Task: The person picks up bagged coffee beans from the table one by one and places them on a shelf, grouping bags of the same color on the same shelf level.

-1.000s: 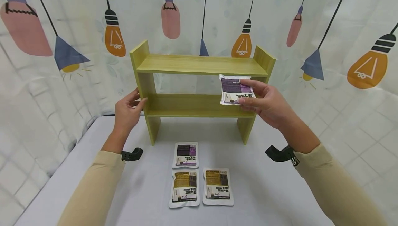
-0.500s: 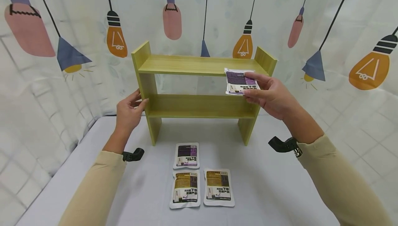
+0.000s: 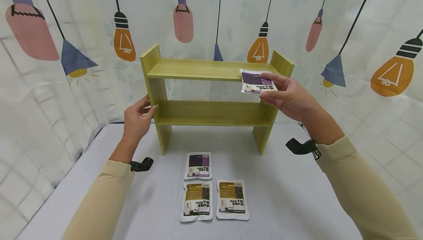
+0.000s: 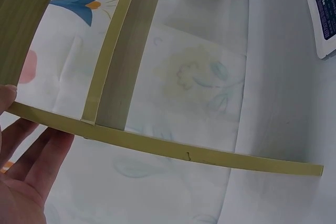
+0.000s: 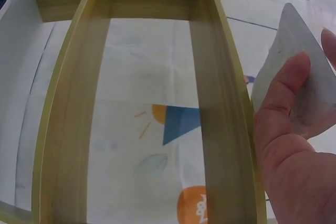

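A small yellow-green wooden shelf (image 3: 211, 72) with two boards stands on the grey table. My right hand (image 3: 286, 95) pinches a purple-and-white packet (image 3: 256, 82) and holds it at the right end of the top board, its far edge over the board. The right wrist view shows the packet (image 5: 302, 82) between thumb and fingers beside the shelf (image 5: 142, 103). With straight fingers, my left hand (image 3: 137, 119) rests against the shelf's left upright; in the left wrist view those fingers (image 4: 31, 156) touch the shelf's edge (image 4: 157, 148).
On the table in front of the shelf lie one purple packet (image 3: 198, 166) and two brown packets (image 3: 196, 200) (image 3: 232, 199). A curtain printed with light bulbs hangs close behind the shelf. The table's left edge (image 3: 66, 181) is near my left arm.
My right hand has lifted the purple packet from the level of the lower board up to the right end of the top board. The left hand has stayed on the upright.
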